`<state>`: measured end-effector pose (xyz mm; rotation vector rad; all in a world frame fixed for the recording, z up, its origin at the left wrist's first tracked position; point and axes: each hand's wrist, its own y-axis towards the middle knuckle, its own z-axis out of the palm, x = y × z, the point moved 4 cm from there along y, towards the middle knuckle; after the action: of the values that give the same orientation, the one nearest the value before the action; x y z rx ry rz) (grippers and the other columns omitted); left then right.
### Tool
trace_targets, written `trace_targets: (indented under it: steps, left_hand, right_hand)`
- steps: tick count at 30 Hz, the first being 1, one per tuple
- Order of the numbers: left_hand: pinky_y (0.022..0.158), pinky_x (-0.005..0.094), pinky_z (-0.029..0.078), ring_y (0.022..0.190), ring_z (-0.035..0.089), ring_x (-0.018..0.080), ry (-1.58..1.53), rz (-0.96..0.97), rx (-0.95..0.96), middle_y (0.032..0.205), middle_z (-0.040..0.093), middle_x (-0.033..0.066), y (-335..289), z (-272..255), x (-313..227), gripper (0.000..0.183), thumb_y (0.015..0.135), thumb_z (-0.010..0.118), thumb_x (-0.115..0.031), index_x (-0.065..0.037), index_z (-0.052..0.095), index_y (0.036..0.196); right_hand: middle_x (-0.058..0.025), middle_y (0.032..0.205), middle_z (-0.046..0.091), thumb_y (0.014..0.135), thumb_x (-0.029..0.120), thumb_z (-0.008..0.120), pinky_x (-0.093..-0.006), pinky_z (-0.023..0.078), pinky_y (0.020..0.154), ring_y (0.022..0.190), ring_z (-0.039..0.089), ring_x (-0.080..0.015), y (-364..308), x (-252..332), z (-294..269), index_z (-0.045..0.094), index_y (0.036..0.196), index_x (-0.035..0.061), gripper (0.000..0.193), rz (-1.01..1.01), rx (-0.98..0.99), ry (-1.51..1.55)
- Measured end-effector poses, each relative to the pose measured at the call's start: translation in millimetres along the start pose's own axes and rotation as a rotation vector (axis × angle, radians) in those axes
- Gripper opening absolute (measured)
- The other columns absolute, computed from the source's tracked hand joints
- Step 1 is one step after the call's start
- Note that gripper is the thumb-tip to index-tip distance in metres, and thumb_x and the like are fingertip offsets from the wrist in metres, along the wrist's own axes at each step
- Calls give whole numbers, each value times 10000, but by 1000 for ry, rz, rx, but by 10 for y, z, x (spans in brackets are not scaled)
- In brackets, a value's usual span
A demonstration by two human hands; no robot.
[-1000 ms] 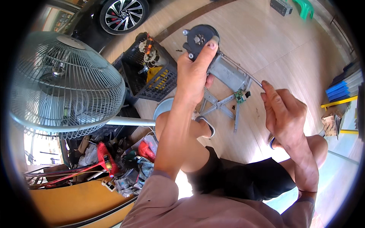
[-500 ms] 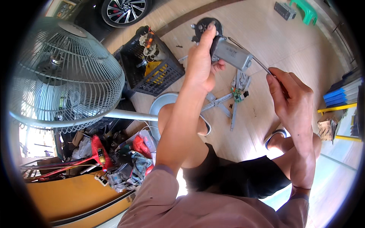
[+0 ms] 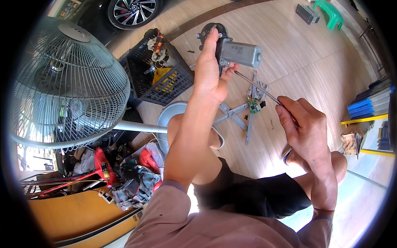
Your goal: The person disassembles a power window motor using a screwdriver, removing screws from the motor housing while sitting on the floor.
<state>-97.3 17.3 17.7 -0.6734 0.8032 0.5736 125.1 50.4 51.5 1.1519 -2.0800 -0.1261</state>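
My left hand (image 3: pixel 209 76) grips a small electric motor (image 3: pixel 242 53) with a grey metal cylinder body and a black round gear housing. The thumb lies across the housing, and the other fingers curl beneath it. My right hand (image 3: pixel 304 124) is closed around a screwdriver (image 3: pixel 260 88), whose handle is mostly hidden in the palm. The thin metal shaft points up and left, its tip just below the motor near my left fingertips. On the floor below lies a crossed metal linkage (image 3: pixel 235 113), with a small green circuit board (image 3: pixel 255 105) on it.
A black plastic crate (image 3: pixel 175 84) of parts stands at the left, beside a large pedestal fan (image 3: pixel 70 89). Nearer lies a heap of tools and scraps (image 3: pixel 136 177). A green stool (image 3: pixel 329 14) and a grey box-shaped unit (image 3: pixel 307 14) are far right; a yellow-edged rack (image 3: pixel 368 120) stands at right.
The screwdriver tip has moved from the motor's upper side down to below it. The motor has shifted slightly left and turned a little in my left hand. My right hand has moved left and down.
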Motion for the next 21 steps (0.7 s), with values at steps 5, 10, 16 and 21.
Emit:
trace_targets:
  steps: [5, 10, 16, 21]
  left_hand:
    - [648, 308, 455, 648, 515, 129, -27, -34, 79, 747, 590, -5, -1, 20, 55, 396, 828, 685, -528, -150, 590, 900]
    - [667, 315, 460, 729, 525, 139, -73, -56, 80, 817, 593, 3, -18, 14, 59, 401, 826, 689, -521, -154, 580, 944]
    - [675, 315, 460, 749, 525, 132, -60, -32, 69, 844, 589, -6, -53, 29, 8, 396, 828, 688, -513, -162, 572, 969]
    - [674, 313, 461, 752, 530, 126, -54, -31, 81, 855, 590, -10, -49, 25, 16, 398, 830, 688, -510, -158, 571, 974]
  right_hand:
    - [-80, 680, 602, 833, 99, 714, -323, 487, 468, 512, 604, -241, 24, 60, 2, 700, 967, 39, 147, -34, -34, -16]
    - [-81, 681, 600, 832, 102, 718, -322, 483, 463, 510, 601, -243, 24, 67, 15, 696, 965, 33, 152, -38, -54, -24]
    - [-83, 683, 600, 833, 102, 718, -320, 483, 463, 514, 603, -244, 45, 77, 18, 695, 970, 27, 157, -41, -49, -28]
    - [-89, 690, 604, 836, 98, 718, -319, 485, 463, 519, 610, -238, 52, 72, 23, 698, 978, 24, 162, -28, -52, -26]
